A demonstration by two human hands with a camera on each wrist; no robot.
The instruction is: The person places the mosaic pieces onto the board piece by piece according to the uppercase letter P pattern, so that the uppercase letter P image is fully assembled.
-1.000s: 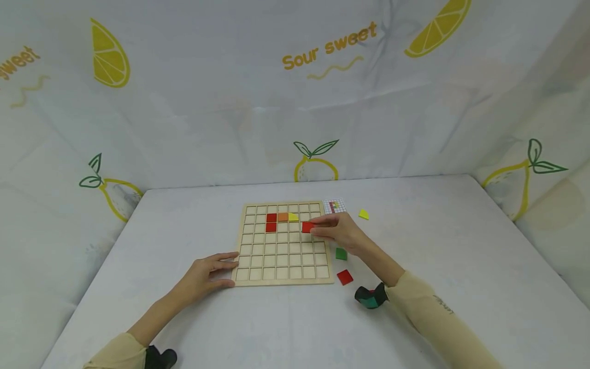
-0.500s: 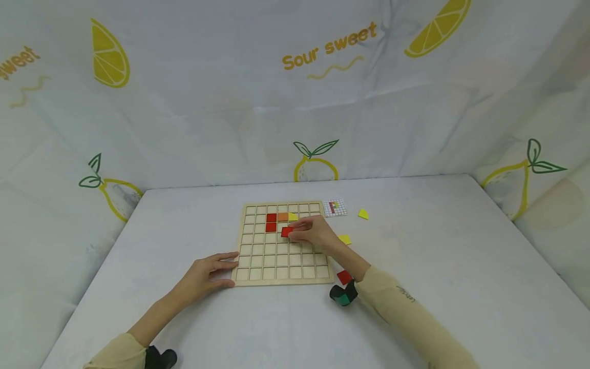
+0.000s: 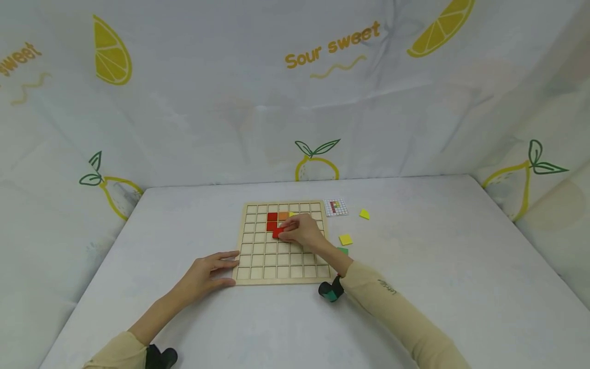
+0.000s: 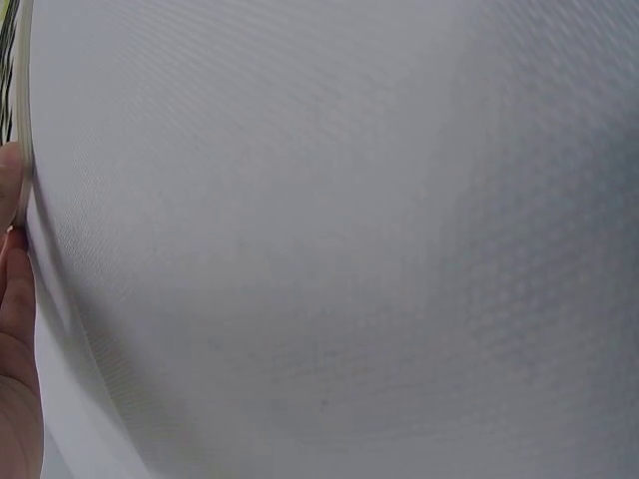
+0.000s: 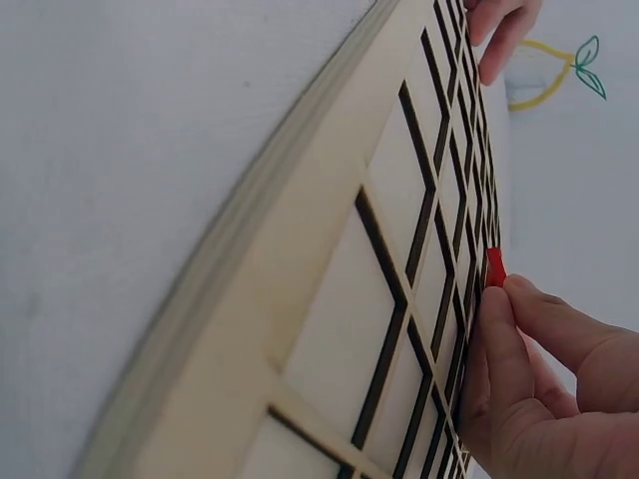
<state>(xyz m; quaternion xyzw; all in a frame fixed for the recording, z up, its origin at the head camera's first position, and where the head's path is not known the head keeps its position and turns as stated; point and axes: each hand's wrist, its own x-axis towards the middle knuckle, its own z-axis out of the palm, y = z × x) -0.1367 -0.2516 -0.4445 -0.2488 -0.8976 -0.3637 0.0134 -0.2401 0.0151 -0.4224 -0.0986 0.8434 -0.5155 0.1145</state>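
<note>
A wooden grid board [image 3: 258, 282] lies on the white table. My right hand [image 3: 301, 231] is over its upper middle, pinching a red square tile [image 3: 276, 233] between thumb and fingers. That tile is just below two red tiles [image 3: 272, 226] set in one column; the right wrist view shows the held red tile [image 5: 495, 267] tilted, close over the grid. Beside the upper red tile sits an orange tile [image 3: 283, 216], then a yellow piece mostly hidden by my right hand. My left hand [image 3: 205, 274] touches the board's left edge with extended fingers.
Right of the board lie a small printed pattern card [image 3: 335, 207], a yellow piece with a slanted side [image 3: 364, 214], a yellow tile [image 3: 345, 239] and a green tile [image 3: 343, 250]. My right forearm crosses the board's right edge. A printed cloth wall stands behind the table.
My right hand has carried the red tile leftward across the board, from its right side to just below the two red tiles. My left hand stays at the left edge.
</note>
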